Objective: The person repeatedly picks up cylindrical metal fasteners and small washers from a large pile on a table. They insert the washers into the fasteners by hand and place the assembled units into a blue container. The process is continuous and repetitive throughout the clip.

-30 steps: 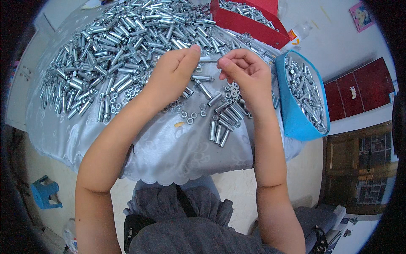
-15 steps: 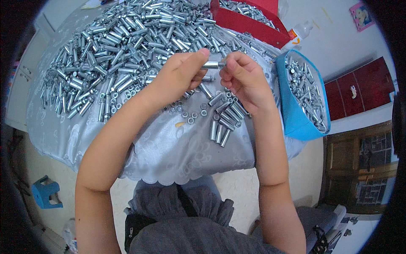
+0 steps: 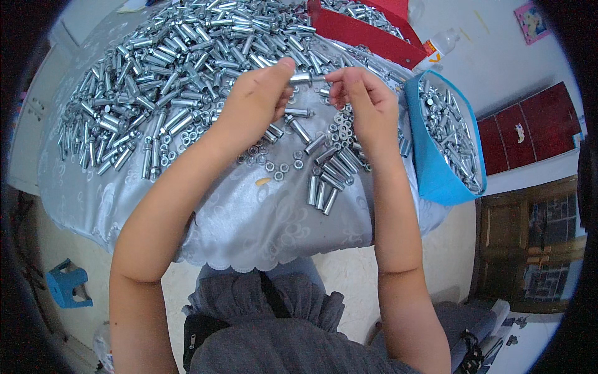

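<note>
Across the centre stretches a silver-clothed table, heaped toward eleven o'clock with a pile of metal sleeve bolts. Toward half past two stands a filled blue bin; at one o'clock, a red box. Near twelve o'clock, the hands are apart: the left hand grips a metal bolt; whether the right hand, fingertips at its tip, pinches it, I cannot tell. Toward six o'clock from the bolt lie hex nuts.
</note>
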`<state>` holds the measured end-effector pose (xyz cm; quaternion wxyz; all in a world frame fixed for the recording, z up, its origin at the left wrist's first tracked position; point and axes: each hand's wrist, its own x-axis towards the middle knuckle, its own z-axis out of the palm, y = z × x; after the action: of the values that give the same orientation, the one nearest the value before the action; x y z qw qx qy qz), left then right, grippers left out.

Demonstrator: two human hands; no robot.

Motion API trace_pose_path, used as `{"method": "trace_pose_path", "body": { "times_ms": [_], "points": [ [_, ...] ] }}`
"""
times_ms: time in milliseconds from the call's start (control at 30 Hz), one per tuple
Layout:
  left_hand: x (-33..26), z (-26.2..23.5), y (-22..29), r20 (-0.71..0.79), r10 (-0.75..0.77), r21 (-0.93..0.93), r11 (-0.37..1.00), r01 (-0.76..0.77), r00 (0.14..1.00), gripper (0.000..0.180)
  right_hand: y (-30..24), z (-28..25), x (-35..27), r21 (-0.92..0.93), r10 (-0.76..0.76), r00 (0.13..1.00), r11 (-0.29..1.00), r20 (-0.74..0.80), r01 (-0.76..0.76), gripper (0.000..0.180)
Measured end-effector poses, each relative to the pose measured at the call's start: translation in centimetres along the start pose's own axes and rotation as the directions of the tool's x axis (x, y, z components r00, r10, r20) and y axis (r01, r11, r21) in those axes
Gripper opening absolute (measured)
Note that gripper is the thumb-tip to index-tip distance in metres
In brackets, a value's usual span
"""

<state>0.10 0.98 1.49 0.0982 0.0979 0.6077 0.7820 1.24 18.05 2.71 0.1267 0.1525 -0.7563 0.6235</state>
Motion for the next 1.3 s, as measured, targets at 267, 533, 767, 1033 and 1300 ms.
{"method": "trace_pose_path", "body": {
  "times_ms": [267,533,767,1033,1300],
  "points": [
    [0.7,-0.2,0.5,-0.167,-0.095,-0.078,0.994,0.083,0.981,0.04,4.6,-2.1,0.8,-0.769,-0.132,0.966,0.585,0.222,0.256,0.02],
    [0.8,-0.7,-0.1,-0.063,-0.076,-0.073,0.995,0.071,0.995,0.038,4.7,-1.6,0.8,-0.84,-0.1,0.975,0.495,0.2,0.223,0.018],
    [0.9,-1.0,-0.5,-0.044,-0.069,-0.097,0.993,0.065,0.997,0.039,4.2,-1.6,0.8,-0.827,-0.091,0.972,0.512,0.215,0.231,0.012],
    [0.5,-0.3,-0.3,-0.072,-0.104,-0.015,0.995,0.103,0.992,0.037,3.5,-1.0,1.0,-0.642,-0.134,0.99,0.755,0.048,0.133,0.012],
    [0.3,-0.1,-0.6,0.027,-0.066,0.026,0.997,0.066,0.997,0.038,0.8,0.3,0.1,0.088,0.067,0.996,0.994,0.062,-0.072,0.015]
  ]
}}
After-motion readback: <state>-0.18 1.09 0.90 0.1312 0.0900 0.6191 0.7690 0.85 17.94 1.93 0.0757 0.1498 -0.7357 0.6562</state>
